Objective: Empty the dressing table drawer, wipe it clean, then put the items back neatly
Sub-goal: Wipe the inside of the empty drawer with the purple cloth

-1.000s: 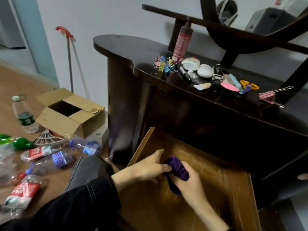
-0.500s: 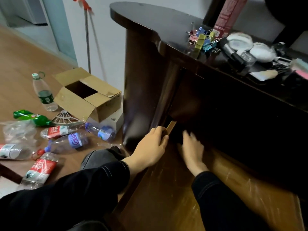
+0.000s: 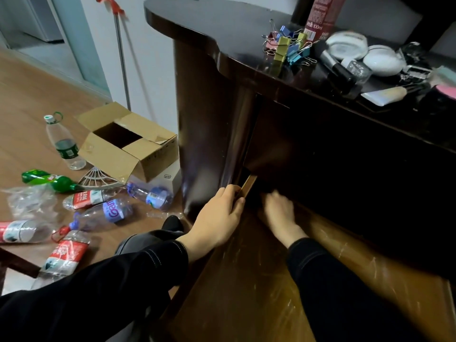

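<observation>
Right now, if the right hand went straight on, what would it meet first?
Likely the back wall of the drawer: the right hand points into the dark recess under the tabletop. Depth is hidden.

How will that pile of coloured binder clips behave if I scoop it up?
The binder clips look tangled by their wire handles, so they'd probably lift as a clump, shedding some. On the glossy tabletop they'd likely slide, not roll.

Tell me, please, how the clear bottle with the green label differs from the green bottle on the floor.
The clear bottle stands upright; the green bottle lies on its side. The clear bottle is see-through with a dark green label; the green bottle is tinted green throughout. Both are plastic and rest on the wooden floor, left of the cardboard box.
</observation>
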Available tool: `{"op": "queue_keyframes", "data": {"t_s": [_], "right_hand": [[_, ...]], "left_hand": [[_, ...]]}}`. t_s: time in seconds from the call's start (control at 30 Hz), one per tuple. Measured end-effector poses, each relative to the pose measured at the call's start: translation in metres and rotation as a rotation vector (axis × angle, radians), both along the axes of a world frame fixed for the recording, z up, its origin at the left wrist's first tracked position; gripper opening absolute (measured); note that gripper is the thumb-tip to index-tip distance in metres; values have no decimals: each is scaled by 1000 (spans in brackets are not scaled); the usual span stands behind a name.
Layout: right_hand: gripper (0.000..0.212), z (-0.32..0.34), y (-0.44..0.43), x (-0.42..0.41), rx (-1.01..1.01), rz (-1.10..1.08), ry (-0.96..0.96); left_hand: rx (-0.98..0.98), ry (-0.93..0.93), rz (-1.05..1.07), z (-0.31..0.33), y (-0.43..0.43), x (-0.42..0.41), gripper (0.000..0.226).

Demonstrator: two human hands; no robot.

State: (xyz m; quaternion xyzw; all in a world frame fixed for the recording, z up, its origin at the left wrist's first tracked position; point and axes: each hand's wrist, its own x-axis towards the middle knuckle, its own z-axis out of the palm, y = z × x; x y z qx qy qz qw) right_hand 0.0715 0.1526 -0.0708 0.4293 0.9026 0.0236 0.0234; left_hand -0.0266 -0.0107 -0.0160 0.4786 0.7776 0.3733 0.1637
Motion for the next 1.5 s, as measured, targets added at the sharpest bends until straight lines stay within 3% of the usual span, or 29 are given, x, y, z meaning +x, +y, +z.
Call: {"op": "queue_keyframes", "data": {"t_s": [0.07,0.23,0.43,0.7,0.87,1.0,1.17,1.27,1.4,1.5], "right_hand": [[33,5,-6,-4,-38,-35,29],[51,0,-35,30,-117,125,10],[33,16,-5,-2,-45,-141,76],[51,-3,-70,28,-191,123,-4],[33,17,-16,-1,-149,-122,50],[36,27,-33,1,-115,-11,-13],[51,4,-93,45,-253,208,42],[54,2,-64,44,-189,92,68],[42,18,-9,22,-144,-172,167],[32,16,-19,18,-92,-140,129]], "left_hand": [[-8,0,-1,2,0,1,25],[-6,-8,-6,2,-1,1,25],[-23,-17,1,5,-2,2,26],[-20,-43,-12,6,-2,3,19],[-68,-52,-19,10,-4,3,22],[-57,-34,-4,8,-3,3,20],[-28,-65,-1,-1,-1,0,17],[-20,-54,-5,-2,-2,0,18],[-30,-41,3,2,-3,1,22],[-45,-39,9,3,-2,2,22]]}}
